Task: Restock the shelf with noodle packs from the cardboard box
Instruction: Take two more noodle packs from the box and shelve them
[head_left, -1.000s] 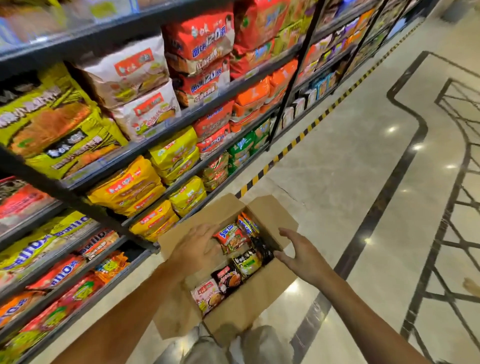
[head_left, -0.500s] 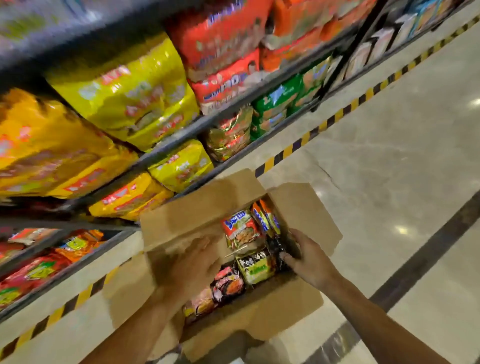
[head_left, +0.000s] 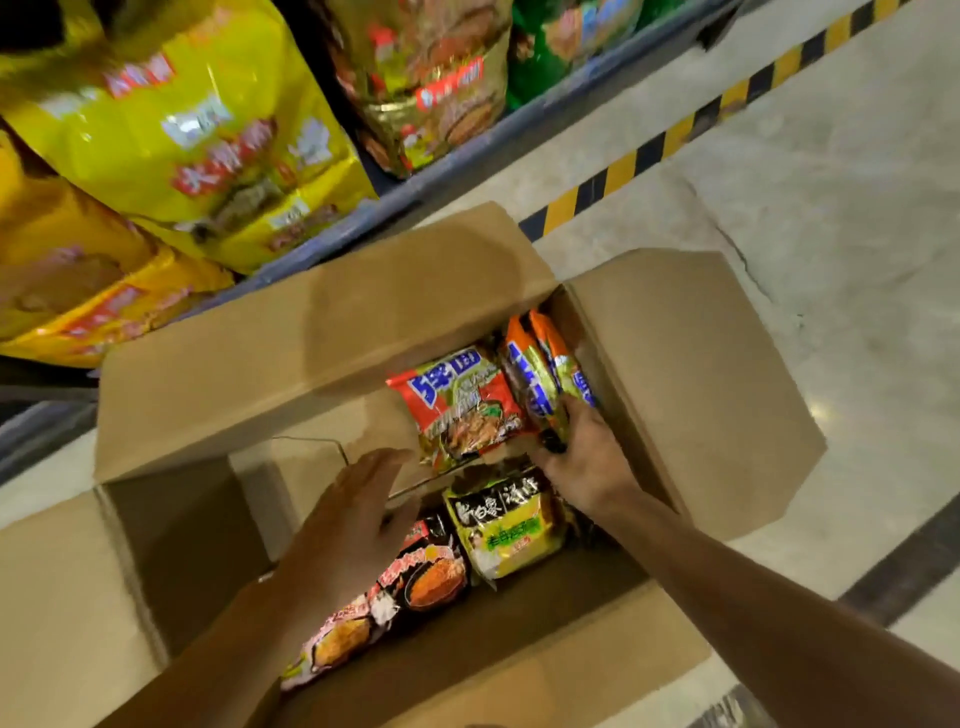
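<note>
An open cardboard box (head_left: 691, 374) sits on the floor beside the shelf (head_left: 436, 176). Inside lie several noodle packs: a red one (head_left: 457, 405), upright orange-and-blue ones (head_left: 540, 374), a yellow-green one (head_left: 506, 525) and dark ones (head_left: 415, 577) nearer me. My right hand (head_left: 587, 457) is inside the box at its right wall, fingers curled round the lower end of the upright orange-and-blue packs. My left hand (head_left: 353, 519) hovers over the box's left half with straight fingers and holds nothing.
Big yellow multipacks (head_left: 202, 135) and a gold-brown bag (head_left: 431, 78) fill the lowest shelves just above the box. A yellow-and-black hazard stripe (head_left: 670, 140) runs along the shelf base. Pale stone floor (head_left: 831, 218) spreads to the right.
The view has dropped closer to the box. My right hand went from the box's right edge down onto the upright orange-and-blue packs. My left hand stays above the left half.
</note>
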